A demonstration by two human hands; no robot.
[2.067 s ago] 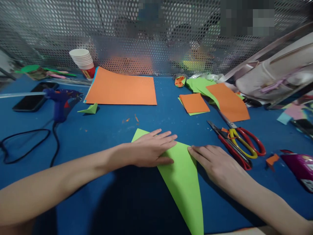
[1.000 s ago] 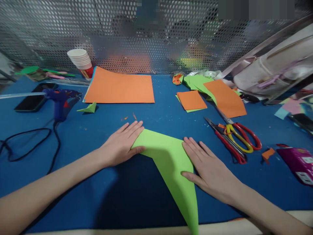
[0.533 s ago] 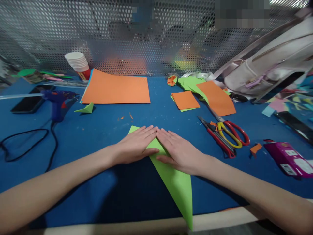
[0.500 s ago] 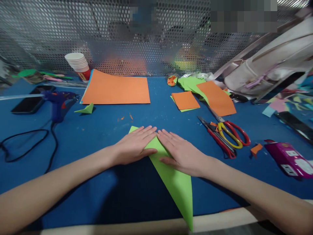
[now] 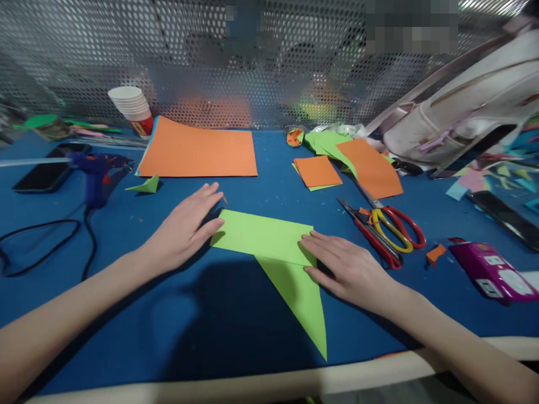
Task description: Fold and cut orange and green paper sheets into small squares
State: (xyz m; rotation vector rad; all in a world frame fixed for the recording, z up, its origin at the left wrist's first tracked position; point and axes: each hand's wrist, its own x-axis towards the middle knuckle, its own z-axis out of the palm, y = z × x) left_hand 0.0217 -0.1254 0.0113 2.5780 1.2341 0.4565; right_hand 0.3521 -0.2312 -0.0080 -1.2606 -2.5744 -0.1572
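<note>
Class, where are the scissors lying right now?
In the head view, the scissors lie right of centre on the blue table, beyond the right hand, alongside the red-handled tool, in front of the curved orange sheet.

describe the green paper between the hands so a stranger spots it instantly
On the blue tabletop, look between the left hand and the right hand. There lies the folded green paper, a band with a pointed flap toward the viewer. Unlike the small green piece by the glue gun, it has the right hand on it.
</note>
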